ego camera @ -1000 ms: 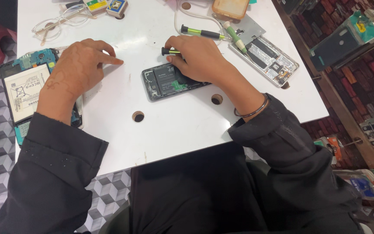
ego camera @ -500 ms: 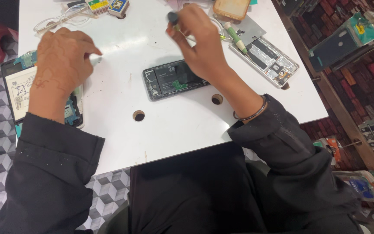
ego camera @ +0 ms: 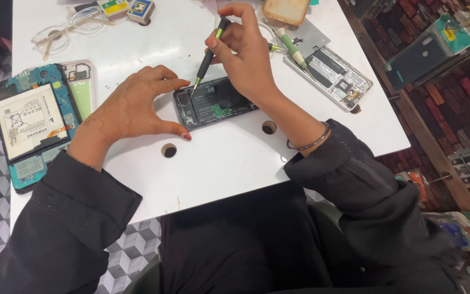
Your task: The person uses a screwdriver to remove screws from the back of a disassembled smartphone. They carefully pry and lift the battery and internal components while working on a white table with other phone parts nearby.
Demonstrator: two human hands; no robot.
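An opened phone (ego camera: 213,102) lies flat near the middle of the white table (ego camera: 235,158), back cover off, its long axis running left to right with the right end tipped slightly away from the person. Its inside is dark and glossy, with a black battery panel and a small green strip showing.

The right hand (ego camera: 246,57) is closed around one slim screwdriver (ego camera: 208,54), black with a light green band near the top. The tool stands steeply, handle up and leaning to the right, its metal tip down on the phone's upper left corner. A thin metal bangle (ego camera: 308,142) circles that wrist.

The left hand (ego camera: 131,106) holds nothing; it is open, thumb and forefinger spread in a curve that braces the phone's left end, fingertips touching its edge.

At the left edge of the table rests one larger opened device (ego camera: 28,128) with a blue frame and a flat white battery, and beside it a pale green-lined panel (ego camera: 81,87). To the far right lies a second opened phone (ego camera: 330,73), silvery inside, set on a slant, with a green-handled tool (ego camera: 291,48) lying just beside it. One pair of clear-framed glasses (ego camera: 66,32) sits at the far left corner. Two round holes (ego camera: 168,150) pierce the tabletop near the person. Both sleeves are black cloth.
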